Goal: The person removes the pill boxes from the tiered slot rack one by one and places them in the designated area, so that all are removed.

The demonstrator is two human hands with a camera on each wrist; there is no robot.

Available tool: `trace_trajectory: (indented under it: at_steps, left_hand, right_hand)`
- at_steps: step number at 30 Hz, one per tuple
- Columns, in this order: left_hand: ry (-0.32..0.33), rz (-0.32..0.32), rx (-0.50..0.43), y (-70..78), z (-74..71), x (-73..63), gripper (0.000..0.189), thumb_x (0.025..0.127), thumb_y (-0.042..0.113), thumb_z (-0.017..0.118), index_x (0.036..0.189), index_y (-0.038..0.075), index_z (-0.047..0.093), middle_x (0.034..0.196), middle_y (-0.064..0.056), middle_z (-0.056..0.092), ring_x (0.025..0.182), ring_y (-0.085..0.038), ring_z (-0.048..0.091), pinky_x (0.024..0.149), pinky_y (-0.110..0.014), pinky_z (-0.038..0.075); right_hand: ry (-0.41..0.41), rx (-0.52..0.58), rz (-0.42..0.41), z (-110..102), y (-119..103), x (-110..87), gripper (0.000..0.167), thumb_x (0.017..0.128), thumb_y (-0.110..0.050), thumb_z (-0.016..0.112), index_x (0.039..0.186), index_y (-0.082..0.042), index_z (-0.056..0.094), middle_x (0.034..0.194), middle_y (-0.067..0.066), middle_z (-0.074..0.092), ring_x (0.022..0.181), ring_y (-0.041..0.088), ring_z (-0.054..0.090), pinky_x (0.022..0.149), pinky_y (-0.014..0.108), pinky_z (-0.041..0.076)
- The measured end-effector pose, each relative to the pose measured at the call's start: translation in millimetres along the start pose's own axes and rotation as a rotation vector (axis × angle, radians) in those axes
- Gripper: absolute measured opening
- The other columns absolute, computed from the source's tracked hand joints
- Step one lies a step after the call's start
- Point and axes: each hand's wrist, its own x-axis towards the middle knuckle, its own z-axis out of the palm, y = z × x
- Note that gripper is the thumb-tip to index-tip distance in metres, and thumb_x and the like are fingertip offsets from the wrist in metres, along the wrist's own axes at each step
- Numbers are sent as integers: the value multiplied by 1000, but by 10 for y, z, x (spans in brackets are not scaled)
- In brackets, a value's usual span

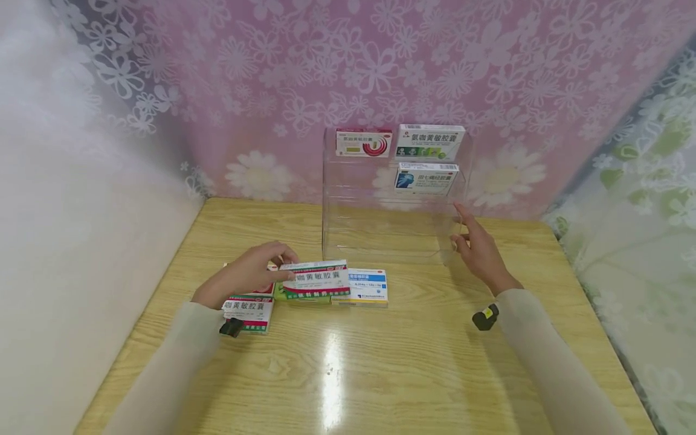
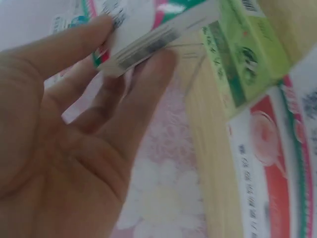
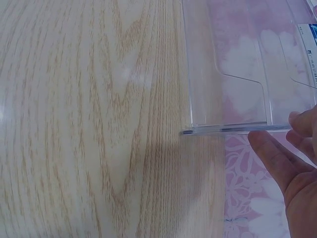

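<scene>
My left hand (image 1: 252, 272) pinches a white medicine box (image 1: 318, 281) with green and red stripes between thumb and fingers. In the left wrist view this medicine box (image 2: 143, 34) is tilted, its narrow end near the fingertips. Partly covered by it in the head view is a green medicine box (image 2: 247, 54). A blue-and-white medicine box (image 1: 367, 287) lies to its right. My right hand (image 1: 481, 251) touches the right side of a clear tiered rack (image 1: 380, 235), fingers fairly straight; the right wrist view shows fingertips against the rack's side edge (image 3: 228, 129).
On the rack stand a red-and-white box (image 1: 363, 145), a white-and-green box (image 1: 429, 144) and, one tier lower, a blue-and-white box (image 1: 426, 180). Another striped box (image 1: 250, 311) and a red box (image 2: 262, 144) lie near my left wrist. A flowered curtain (image 1: 261, 109) hangs behind the wooden table (image 1: 391, 374).
</scene>
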Motion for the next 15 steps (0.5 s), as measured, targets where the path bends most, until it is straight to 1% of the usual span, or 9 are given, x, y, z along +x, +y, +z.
trace_trajectory:
  at_steps: [2, 5, 7, 10, 12, 15]
  left_hand:
    - [-73, -32, -16, -87, 33, -77, 27, 104, 27, 78, 128, 18, 70, 129, -3, 69, 113, -22, 65, 93, -40, 59]
    - [-177, -49, -42, -190, 69, -168, 24, 105, 27, 76, 126, 16, 72, 121, -3, 71, 106, -19, 65, 90, -36, 57]
    - [-216, -51, -45, -233, 92, -211, 19, 107, 27, 74, 122, 16, 73, 114, -2, 72, 98, -18, 63, 86, -35, 56]
    - [-234, -25, -31, -279, 128, -237, 14, 109, 25, 71, 118, 16, 74, 106, 0, 71, 91, -16, 58, 82, -32, 52]
    - [-220, -11, -33, -306, 162, -233, 12, 109, 23, 70, 116, 15, 74, 103, 0, 71, 88, -16, 56, 79, -31, 51]
    - [-196, -18, -37, -368, 226, -220, 11, 108, 23, 71, 115, 15, 74, 101, 2, 72, 87, -13, 57, 77, -27, 51]
  right_hand:
    - [2, 0, -2, -1, -8, 4, 79, 113, -8, 58, 177, -26, 15, 167, 34, 39, 118, 56, 71, 80, 65, 63]
    - [1, 4, -1, -5, -11, 8, 80, 113, -7, 58, 177, -28, 14, 166, 35, 40, 118, 56, 71, 80, 66, 62]
    - [0, 4, -1, -7, -14, 9, 80, 113, -7, 58, 177, -28, 14, 166, 35, 40, 118, 56, 71, 81, 67, 62]
    - [1, 5, -2, -5, -20, 10, 80, 113, -7, 58, 177, -27, 15, 166, 35, 41, 118, 56, 71, 79, 64, 62]
    - [5, 0, -3, 0, -22, 11, 79, 112, -7, 59, 177, -26, 16, 165, 35, 42, 117, 55, 71, 77, 60, 62]
    - [10, -2, -7, 10, -29, 12, 79, 112, -6, 59, 176, -23, 18, 165, 35, 42, 117, 55, 72, 74, 56, 59]
